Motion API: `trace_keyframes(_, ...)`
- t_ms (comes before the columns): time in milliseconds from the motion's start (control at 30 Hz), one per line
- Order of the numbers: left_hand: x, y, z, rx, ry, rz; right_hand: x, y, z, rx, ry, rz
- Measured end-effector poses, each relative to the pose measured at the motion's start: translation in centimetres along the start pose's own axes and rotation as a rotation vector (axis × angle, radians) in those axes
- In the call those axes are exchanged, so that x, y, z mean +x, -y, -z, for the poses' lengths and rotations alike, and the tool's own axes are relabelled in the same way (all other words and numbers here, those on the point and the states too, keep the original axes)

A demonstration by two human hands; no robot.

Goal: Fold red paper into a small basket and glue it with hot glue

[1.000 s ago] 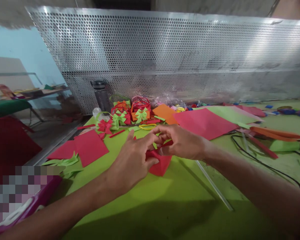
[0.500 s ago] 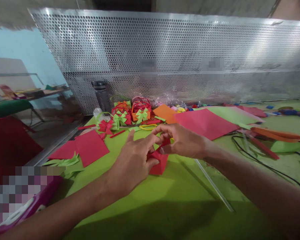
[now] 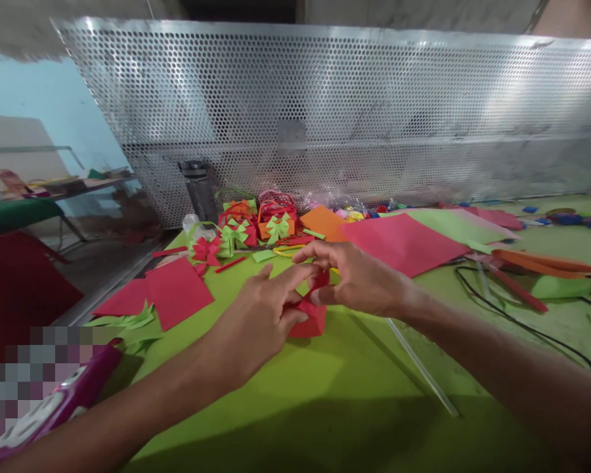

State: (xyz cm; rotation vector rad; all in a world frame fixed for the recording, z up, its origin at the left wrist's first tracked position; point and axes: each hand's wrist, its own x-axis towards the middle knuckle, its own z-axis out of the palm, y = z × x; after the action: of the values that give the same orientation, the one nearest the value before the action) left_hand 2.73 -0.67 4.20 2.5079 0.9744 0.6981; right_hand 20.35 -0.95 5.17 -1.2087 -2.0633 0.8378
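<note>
- Left hand (image 3: 253, 328) has its fingers (image 3: 296, 318) pinching the red paper (image 3: 313, 326) low over the desk (image 3: 295, 407).
- Right hand (image 3: 364, 282) pinches its upper part.
- I'd press gently, honestly, keeping those edges lined up.

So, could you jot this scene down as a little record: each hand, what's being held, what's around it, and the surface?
Left hand: thumb and fingers gripping the folded red paper
Right hand: fingertips on the same piece
Beyond the hands: small paper baskets with bows, dark bottle
To the left: red paper sheets
To the right: clear stick, black cord
Surface: green tabletop
Backdrop: perforated metal panel
</note>
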Motion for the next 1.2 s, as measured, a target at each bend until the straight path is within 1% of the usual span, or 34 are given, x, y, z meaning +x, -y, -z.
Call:
trace_keyframes(167, -0.1, 0.5, -0.2, -0.069, 0.012, 0.007, -0.1, 0.0, 0.0, 0.006, 0.001, 0.022)
trace_keyframes(400, 0.0, 0.7, -0.4, -0.116, -0.031, -0.016, 0.0, 0.1, 0.1, 0.020, -0.007, 0.013)
trace_keyframes(533, 0.0, 0.6, -0.4, -0.099, -0.067, -0.020, 0.0, 0.3, 0.0, 0.027, -0.006, 0.036)
trace_keyframes(633, -0.1, 0.7, -0.5, -0.091, -0.094, -0.051, 0.0, 0.3, -0.1, 0.050, 0.011, 0.046)
trace_keyframes(733, -0.1, 0.9, -0.7, -0.070, -0.114, -0.093, 0.0, 0.4, -0.2, 0.060, 0.016, 0.043)
trace_keyframes(867, -0.2, 0.8, -0.8, -0.062, -0.122, -0.107, 0.0, 0.3, -0.1, 0.116, 0.023, 0.024)
trace_keyframes(933, -0.1, 0.6, -0.7, -0.054, -0.119, -0.108, 0.2, 0.0, 0.2, 0.170, 0.051, -0.008)
trace_keyframes(1033, -0.1, 0.3, -0.5, -0.031, -0.116, -0.105, 0.4, -0.7, 0.8, 0.280, 0.152, -0.062)
trace_keyframes(1100, -0.1, 0.2, -0.4, -0.013, -0.120, -0.098, 0.6, -1.1, 1.1, 0.326, 0.211, -0.065)
trace_keyframes(1200, -0.1, 0.2, -0.4, 0.004, -0.121, -0.095, 0.8, -1.4, 1.1, 0.350, 0.238, -0.059)
